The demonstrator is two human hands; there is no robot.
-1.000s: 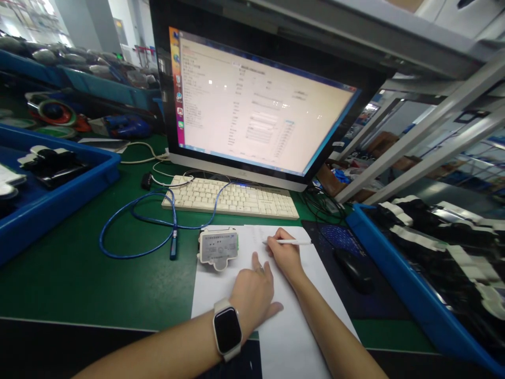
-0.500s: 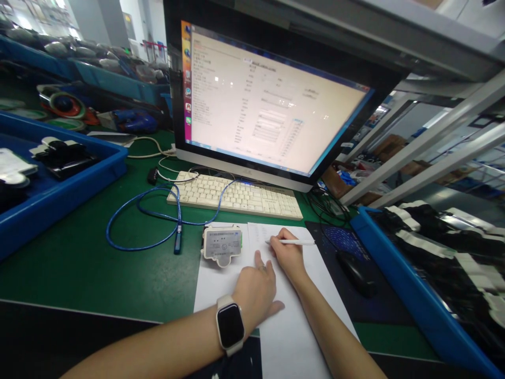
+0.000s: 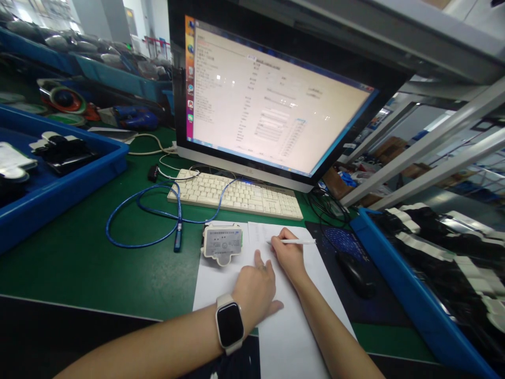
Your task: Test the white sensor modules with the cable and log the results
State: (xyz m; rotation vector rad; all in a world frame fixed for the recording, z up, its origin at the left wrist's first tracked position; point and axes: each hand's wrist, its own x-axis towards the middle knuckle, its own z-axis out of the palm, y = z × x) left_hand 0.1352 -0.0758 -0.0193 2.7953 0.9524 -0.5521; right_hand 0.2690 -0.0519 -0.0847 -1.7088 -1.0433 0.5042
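My right hand [image 3: 289, 252] pinches a slim white pen [image 3: 302, 241], its tip down at the upper part of a paper sheet [image 3: 292, 337] that bears faint writing. Beside it, my left hand [image 3: 257, 289] rests on the paper with thumb and index finger stretched out, holding nothing; a ring is on one finger. A watch with a pale band [image 3: 229, 323] is on that wrist. Just left of the hands, a small white-and-grey labelled device [image 3: 223, 244] lies on the paper.
A monitor [image 3: 272, 100] stands behind a white keyboard [image 3: 236, 195]. A blue cable [image 3: 114, 239] loops on the green table [image 3: 98, 284]. To the right are a black mouse [image 3: 355, 275] and a blue bin [image 3: 410, 284] of black-and-white parts; another blue bin [image 3: 79, 184] stands left.
Both hands keep nearly the same place, the pen still at the paper. The camera view has shifted very slightly.
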